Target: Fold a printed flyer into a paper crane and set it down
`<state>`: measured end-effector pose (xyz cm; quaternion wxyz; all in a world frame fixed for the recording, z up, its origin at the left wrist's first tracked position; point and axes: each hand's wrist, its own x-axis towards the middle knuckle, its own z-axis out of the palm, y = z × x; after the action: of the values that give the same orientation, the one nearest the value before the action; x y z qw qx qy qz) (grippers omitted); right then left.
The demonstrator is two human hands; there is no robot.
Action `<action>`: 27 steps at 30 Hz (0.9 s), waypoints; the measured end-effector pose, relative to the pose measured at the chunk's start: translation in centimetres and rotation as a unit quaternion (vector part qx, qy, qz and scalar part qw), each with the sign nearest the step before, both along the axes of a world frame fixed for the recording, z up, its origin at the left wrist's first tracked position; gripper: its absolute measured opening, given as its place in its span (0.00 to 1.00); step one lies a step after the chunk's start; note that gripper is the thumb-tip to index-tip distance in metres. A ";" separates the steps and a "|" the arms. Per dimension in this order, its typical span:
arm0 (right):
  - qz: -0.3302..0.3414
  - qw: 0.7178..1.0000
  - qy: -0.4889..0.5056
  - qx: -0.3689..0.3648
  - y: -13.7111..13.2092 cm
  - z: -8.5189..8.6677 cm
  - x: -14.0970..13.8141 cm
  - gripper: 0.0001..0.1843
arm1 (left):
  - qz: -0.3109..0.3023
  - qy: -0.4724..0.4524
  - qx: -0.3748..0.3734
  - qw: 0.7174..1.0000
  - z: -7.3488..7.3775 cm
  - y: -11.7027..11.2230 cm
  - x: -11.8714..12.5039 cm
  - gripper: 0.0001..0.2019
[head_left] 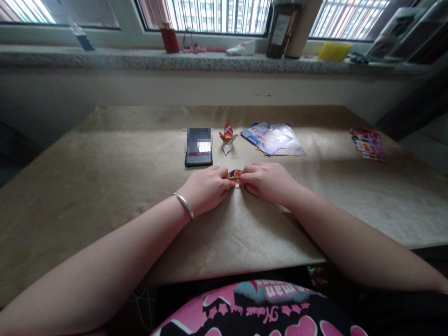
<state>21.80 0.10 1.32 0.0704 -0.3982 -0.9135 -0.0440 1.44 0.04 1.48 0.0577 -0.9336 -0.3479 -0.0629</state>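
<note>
Between my two hands, low over the table, is a small piece of folded printed paper point(235, 178), mostly red and orange with dark and green patches. My left hand point(207, 187), with a silver bangle at the wrist, pinches its left side. The fingers of my right hand point(268, 182) are closed on its right side. Fingertips cover both ends of the paper. Just beyond my hands stands a red and white folded paper flower point(227, 138) with pointed petals. A dark phone point(199, 154) lies to its left, its screen partly blurred out.
Right of the flower lies a stack of printed paper sheets point(275, 139). More colourful printed paper point(368, 144) is at the table's right side. The beige table point(105, 196) ends near my body. On the windowsill point(140, 60) stand a dark jar point(280, 35), a red container point(170, 38) and a yellow item point(335, 51).
</note>
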 end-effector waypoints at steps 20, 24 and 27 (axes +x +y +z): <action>-0.019 0.999 0.014 -0.030 0.1 0.4 1.1 0.12 | 0.011 0.050 -0.021 0.998 0.8 -0.3 0.2 0.13; -0.022 0.999 0.020 -0.038 0.1 0.4 1.1 0.11 | 0.026 0.055 -0.022 0.998 1.2 -0.7 0.4 0.13; -0.020 0.998 0.030 -0.050 0.2 0.5 1.3 0.11 | 0.029 0.046 -0.023 0.998 1.2 -0.7 0.4 0.13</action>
<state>23.11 0.32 1.78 0.0769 -0.4208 -0.9038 0.0127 1.84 -0.65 2.67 0.0542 -0.9260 -0.3736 -0.0100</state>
